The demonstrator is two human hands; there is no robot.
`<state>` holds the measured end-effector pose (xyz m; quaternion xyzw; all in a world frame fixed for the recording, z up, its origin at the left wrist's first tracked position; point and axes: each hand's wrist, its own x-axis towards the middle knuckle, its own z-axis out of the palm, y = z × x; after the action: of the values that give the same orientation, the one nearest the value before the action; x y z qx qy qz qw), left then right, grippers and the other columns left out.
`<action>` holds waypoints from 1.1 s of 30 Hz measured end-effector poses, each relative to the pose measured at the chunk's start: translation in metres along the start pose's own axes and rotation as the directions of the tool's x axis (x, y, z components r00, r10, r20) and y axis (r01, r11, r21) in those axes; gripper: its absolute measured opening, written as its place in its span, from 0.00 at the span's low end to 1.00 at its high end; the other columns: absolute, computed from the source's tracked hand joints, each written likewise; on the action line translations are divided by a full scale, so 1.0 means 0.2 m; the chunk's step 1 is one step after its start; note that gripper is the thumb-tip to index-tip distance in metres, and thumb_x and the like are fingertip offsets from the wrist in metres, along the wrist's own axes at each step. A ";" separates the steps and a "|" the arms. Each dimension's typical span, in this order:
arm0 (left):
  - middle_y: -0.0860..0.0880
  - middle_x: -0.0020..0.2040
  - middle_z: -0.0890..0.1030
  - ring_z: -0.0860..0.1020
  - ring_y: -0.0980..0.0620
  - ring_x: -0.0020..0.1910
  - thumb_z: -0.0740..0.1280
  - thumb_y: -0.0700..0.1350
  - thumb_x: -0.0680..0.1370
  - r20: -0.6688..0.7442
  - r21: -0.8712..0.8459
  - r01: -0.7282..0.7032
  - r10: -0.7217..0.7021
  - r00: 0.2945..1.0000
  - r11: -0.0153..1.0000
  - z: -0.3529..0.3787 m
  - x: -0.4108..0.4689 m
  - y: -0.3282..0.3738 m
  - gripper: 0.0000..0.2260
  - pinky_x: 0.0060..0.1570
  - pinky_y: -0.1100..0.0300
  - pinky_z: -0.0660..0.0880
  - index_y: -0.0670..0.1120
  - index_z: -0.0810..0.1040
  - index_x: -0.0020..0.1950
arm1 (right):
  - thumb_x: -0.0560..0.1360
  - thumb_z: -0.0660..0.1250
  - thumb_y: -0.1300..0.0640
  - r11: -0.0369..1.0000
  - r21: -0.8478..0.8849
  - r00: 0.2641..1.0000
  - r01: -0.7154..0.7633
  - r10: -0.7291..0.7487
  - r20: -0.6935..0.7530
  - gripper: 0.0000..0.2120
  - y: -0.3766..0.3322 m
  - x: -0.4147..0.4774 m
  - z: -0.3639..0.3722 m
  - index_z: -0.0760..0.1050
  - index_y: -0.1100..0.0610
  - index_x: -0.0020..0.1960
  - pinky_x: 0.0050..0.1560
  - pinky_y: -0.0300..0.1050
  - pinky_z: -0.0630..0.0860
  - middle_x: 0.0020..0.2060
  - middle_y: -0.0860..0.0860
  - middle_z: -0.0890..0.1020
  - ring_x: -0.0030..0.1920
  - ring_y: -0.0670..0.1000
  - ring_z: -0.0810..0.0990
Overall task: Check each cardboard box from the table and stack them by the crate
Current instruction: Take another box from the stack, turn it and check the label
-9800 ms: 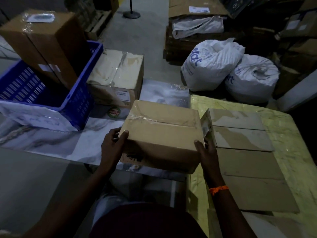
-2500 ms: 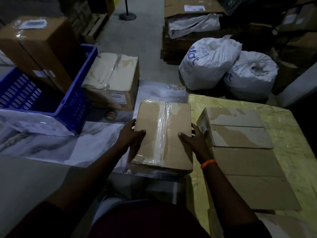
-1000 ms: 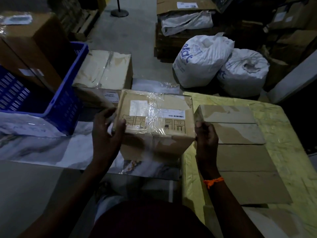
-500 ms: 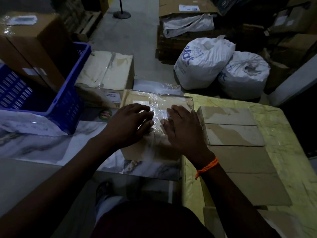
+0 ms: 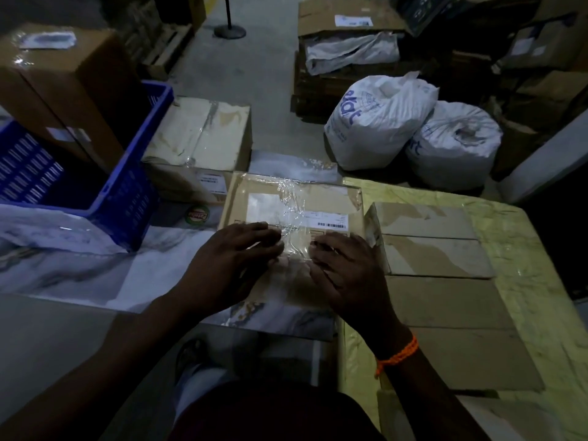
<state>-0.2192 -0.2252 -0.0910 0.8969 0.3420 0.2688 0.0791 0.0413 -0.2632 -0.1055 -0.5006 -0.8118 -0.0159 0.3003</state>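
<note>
A taped cardboard box (image 5: pixel 305 202) with a white label and a barcode lies label side up on the marbled surface (image 5: pixel 95 268), at the left edge of the yellow table (image 5: pixel 521 249). My left hand (image 5: pixel 232 262) and my right hand (image 5: pixel 346 268) both rest flat on the box's near half, fingers straight, on the crinkled clear tape. Flat cardboard boxes (image 5: pixel 436 249) lie in a row on the table right of my right hand. A larger box (image 5: pixel 203 135) stands beside the blue crate (image 5: pixel 127 173), beyond the box under my hands.
A tall brown box (image 5: pixel 66 81) leans in the crate. Two white sacks (image 5: pixel 378 122) sit on the floor behind the table. Pallets and more cartons (image 5: pixel 346 30) stand further back. A post base (image 5: pixel 229 30) stands on the grey floor.
Over ten seconds the box was turned from side to side and set down label up. Both hands left its sides for its top; in the last half second they slid nearer me.
</note>
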 end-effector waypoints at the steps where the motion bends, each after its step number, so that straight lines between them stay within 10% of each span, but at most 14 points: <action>1: 0.50 0.69 0.79 0.75 0.47 0.71 0.65 0.48 0.82 0.002 0.010 0.011 -0.011 1.000 1.000 0.00 0.00 0.00 0.14 0.65 0.45 0.73 0.49 0.82 0.66 | 0.83 0.64 0.50 1.000 0.005 1.000 -0.023 0.023 -0.010 0.14 -0.01 0.00 0.00 0.84 0.57 0.58 0.68 0.61 0.70 0.60 0.52 0.84 0.64 0.53 0.79; 8: 0.46 0.74 0.73 0.66 0.44 0.77 0.64 0.54 0.81 -0.113 -0.114 0.265 -0.277 0.954 0.958 0.01 0.05 -0.01 0.18 0.72 0.40 0.65 0.49 0.81 0.66 | 0.75 0.72 0.44 0.923 0.184 0.926 -0.339 0.362 -0.110 0.20 -0.01 0.12 -0.06 0.81 0.56 0.61 0.62 0.56 0.76 0.61 0.56 0.77 0.63 0.55 0.74; 12: 0.46 0.70 0.73 0.72 0.50 0.70 0.68 0.64 0.75 -0.035 -0.312 0.525 -0.562 0.827 0.792 -0.01 0.10 -0.06 0.32 0.67 0.43 0.73 0.50 0.68 0.74 | 0.66 0.77 0.31 0.538 0.356 0.633 -0.764 0.731 0.255 0.46 0.14 0.15 -0.10 0.68 0.51 0.75 0.70 0.56 0.74 0.72 0.53 0.74 0.72 0.54 0.73; 15: 0.53 0.62 0.79 0.79 0.59 0.58 0.74 0.63 0.70 0.036 -0.495 0.547 -0.613 0.789 0.675 -0.04 0.14 -0.07 0.30 0.56 0.46 0.80 0.55 0.70 0.69 | 0.70 0.79 0.43 0.341 0.555 0.618 -0.759 0.647 0.448 0.24 0.13 0.16 -0.15 0.80 0.52 0.62 0.54 0.48 0.84 0.54 0.49 0.87 0.54 0.49 0.86; 18: 0.54 0.64 0.79 0.80 0.54 0.60 0.76 0.66 0.67 0.070 -0.507 0.571 -0.629 0.774 0.646 -0.04 0.15 -0.10 0.39 0.55 0.45 0.82 0.55 0.69 0.73 | 0.72 0.79 0.53 0.368 0.622 0.683 -0.691 0.614 0.395 0.16 0.10 0.14 -0.16 0.81 0.51 0.58 0.45 0.37 0.82 0.50 0.48 0.88 0.49 0.45 0.87; 23: 0.54 0.67 0.74 0.76 0.57 0.62 0.82 0.53 0.67 0.017 -0.593 0.499 -0.610 0.792 0.632 0.02 0.20 -0.05 0.45 0.49 0.62 0.82 0.50 0.62 0.78 | 0.65 0.84 0.49 0.457 0.568 0.663 -0.685 0.715 0.224 0.33 0.19 0.10 -0.15 0.75 0.51 0.66 0.49 0.39 0.82 0.53 0.45 0.86 0.52 0.43 0.85; 29: 0.64 0.70 0.69 0.70 0.62 0.71 0.79 0.54 0.67 -0.096 -0.623 0.433 -0.613 0.784 0.651 0.17 0.11 -0.11 0.43 0.64 0.53 0.77 0.50 0.62 0.77 | 0.62 0.86 0.54 0.532 0.560 0.709 -0.635 0.689 0.149 0.44 0.23 0.03 -0.02 0.68 0.52 0.72 0.53 0.36 0.80 0.62 0.47 0.81 0.60 0.44 0.81; 33: 0.51 0.72 0.70 0.73 0.54 0.69 0.77 0.51 0.71 -0.113 -0.568 0.477 -0.638 0.762 0.671 0.29 -0.01 -0.20 0.44 0.62 0.47 0.78 0.51 0.57 0.81 | 0.65 0.84 0.63 0.516 0.605 0.709 -0.606 0.696 0.116 0.43 0.23 -0.09 0.16 0.66 0.53 0.73 0.54 0.37 0.81 0.67 0.51 0.77 0.65 0.49 0.79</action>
<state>-0.2115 -0.1940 -0.1532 0.6405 0.5272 0.4448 0.3378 0.0706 -0.2440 -0.1540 -0.6421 -0.5005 0.3218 0.4833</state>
